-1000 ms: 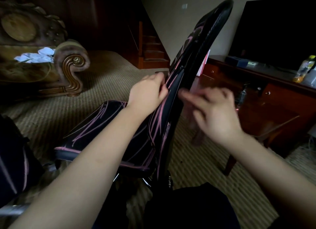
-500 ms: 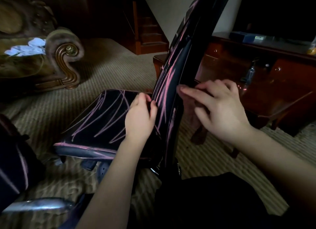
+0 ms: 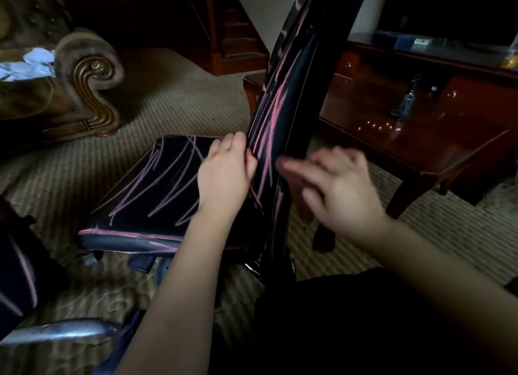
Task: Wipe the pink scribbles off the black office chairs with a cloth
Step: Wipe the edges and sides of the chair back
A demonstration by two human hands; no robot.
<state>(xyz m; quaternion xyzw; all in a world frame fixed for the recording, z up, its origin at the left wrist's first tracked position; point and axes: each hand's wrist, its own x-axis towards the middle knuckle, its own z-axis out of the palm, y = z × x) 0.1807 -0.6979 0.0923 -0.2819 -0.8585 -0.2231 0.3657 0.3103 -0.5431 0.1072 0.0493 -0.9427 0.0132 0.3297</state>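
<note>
2 bare hands meet at the black office chair (image 3: pixel 283 206), which stands side-on in the middle of the view with its seat (image 3: pixel 157 184) pointing left and its backrest (image 3: pixel 291 75) rising steeply out of the top of the frame. The left hand (image 3: pixel 227 175) lies low against the front face of the backrest, just above the seat. Its fingers are curled in tight, knuckles up, thumb along the padded edge; I cannot tell what, if anything, they enclose. The right hand (image 3: pixel 340 189) is loosely spread behind the backrest, its fingers (image 3: pixel 291 166) stretched toward the rear edge (motion blur hides whether they touch it), and it holds nothing.

Pink scribbles (image 3: pixel 276 114) run in long chalky strokes down the smooth, faintly shiny black upholstery, cross the flat seat in loose diagonals, and trace its front rim.

At the left edge a second chair (image 3: pixel 16 265) shows dark padding with pink lines, above a polished chrome leg (image 3: pixel 64 331). The carpet (image 3: pixel 173 100) is beige with fine ribbed stripes. A sofa arm (image 3: pixel 89 69) ends in a carved wooden scroll, with white crumpled sheets (image 3: pixel 28 65) beside it. To the right stands a glossy reddish wooden cabinet (image 3: pixel 420 66).
</note>
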